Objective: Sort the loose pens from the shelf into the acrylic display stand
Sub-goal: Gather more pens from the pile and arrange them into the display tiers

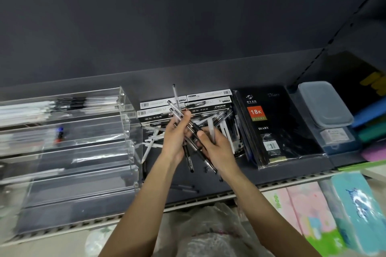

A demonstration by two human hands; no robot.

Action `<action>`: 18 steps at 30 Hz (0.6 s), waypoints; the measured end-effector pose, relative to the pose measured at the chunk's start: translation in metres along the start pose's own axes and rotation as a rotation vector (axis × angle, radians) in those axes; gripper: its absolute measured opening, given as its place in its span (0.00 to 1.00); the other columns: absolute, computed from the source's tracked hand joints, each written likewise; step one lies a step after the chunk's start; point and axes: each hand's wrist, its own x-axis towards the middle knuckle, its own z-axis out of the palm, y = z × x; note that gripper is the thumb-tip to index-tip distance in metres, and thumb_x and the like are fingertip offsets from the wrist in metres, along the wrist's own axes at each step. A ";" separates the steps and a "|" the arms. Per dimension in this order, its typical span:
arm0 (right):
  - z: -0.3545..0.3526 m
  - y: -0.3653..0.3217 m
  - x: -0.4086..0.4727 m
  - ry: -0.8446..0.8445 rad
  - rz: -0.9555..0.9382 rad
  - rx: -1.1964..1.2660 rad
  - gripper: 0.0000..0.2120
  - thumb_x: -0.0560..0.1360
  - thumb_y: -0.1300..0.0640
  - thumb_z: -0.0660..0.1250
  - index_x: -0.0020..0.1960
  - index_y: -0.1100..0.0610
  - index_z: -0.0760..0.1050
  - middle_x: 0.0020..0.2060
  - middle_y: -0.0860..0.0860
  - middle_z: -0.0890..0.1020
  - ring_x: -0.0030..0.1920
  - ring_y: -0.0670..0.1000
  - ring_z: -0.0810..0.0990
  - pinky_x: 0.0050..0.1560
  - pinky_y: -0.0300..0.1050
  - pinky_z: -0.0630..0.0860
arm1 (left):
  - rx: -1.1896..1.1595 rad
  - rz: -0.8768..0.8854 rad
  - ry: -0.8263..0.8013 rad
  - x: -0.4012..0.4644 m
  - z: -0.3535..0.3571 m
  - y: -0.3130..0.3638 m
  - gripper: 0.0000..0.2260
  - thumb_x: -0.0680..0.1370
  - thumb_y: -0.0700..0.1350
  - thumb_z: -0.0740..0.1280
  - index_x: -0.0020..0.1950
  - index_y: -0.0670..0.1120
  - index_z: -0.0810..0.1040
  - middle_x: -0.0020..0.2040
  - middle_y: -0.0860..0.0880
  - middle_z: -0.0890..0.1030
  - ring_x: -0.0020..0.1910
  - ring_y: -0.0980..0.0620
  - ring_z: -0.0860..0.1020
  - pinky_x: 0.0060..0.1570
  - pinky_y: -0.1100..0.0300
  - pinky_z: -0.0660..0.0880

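Observation:
Both hands meet over the middle of the dark shelf (pixel 208 181). My left hand (pixel 174 137) grips a bunch of clear-barrelled black pens (pixel 189 157) that fan out above and below its fingers. My right hand (pixel 217 148) holds the same bunch from the right and also grips a pale pen (pixel 211 129). A heap of loose pens (pixel 227 131) lies behind the hands. The stepped acrylic display stand (pixel 125 123) fills the left of the shelf; its top tiers hold rows of pens, the lower tiers look bare.
White and black pen boxes (pixel 208 96) lie behind the heap. Black diary notebooks (pixel 271 127) in plastic wrap sit to the right, then a lidded plastic box (pixel 325 106). A few stray pens (pixel 183 188) lie near the shelf's front edge. Colourful packages (pixel 334 210) sit below.

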 end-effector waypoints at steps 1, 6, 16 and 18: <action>-0.002 -0.001 0.000 0.004 0.013 0.018 0.06 0.79 0.54 0.62 0.50 0.55 0.76 0.32 0.48 0.79 0.32 0.47 0.75 0.32 0.39 0.71 | 0.000 0.008 0.009 0.001 -0.002 -0.001 0.04 0.77 0.47 0.68 0.44 0.48 0.77 0.32 0.52 0.70 0.27 0.58 0.66 0.26 0.68 0.67; -0.028 -0.013 0.007 0.061 0.059 0.089 0.10 0.81 0.53 0.56 0.51 0.55 0.75 0.34 0.49 0.76 0.22 0.40 0.67 0.21 0.32 0.63 | 0.027 0.006 0.064 0.003 -0.014 0.006 0.10 0.80 0.49 0.63 0.42 0.47 0.77 0.31 0.53 0.71 0.27 0.60 0.67 0.29 0.68 0.67; -0.030 -0.031 0.015 -0.092 0.179 0.113 0.15 0.81 0.51 0.55 0.44 0.54 0.78 0.39 0.44 0.78 0.41 0.43 0.75 0.46 0.38 0.70 | 0.032 -0.121 -0.239 -0.017 -0.011 0.001 0.11 0.81 0.47 0.58 0.39 0.49 0.68 0.30 0.54 0.70 0.24 0.56 0.69 0.26 0.66 0.67; -0.027 -0.032 0.015 -0.095 0.145 0.035 0.12 0.80 0.53 0.58 0.47 0.51 0.81 0.49 0.43 0.81 0.52 0.40 0.76 0.56 0.38 0.69 | 0.043 -0.133 -0.263 -0.019 -0.010 -0.004 0.10 0.81 0.46 0.59 0.39 0.48 0.68 0.30 0.53 0.68 0.22 0.56 0.65 0.24 0.66 0.64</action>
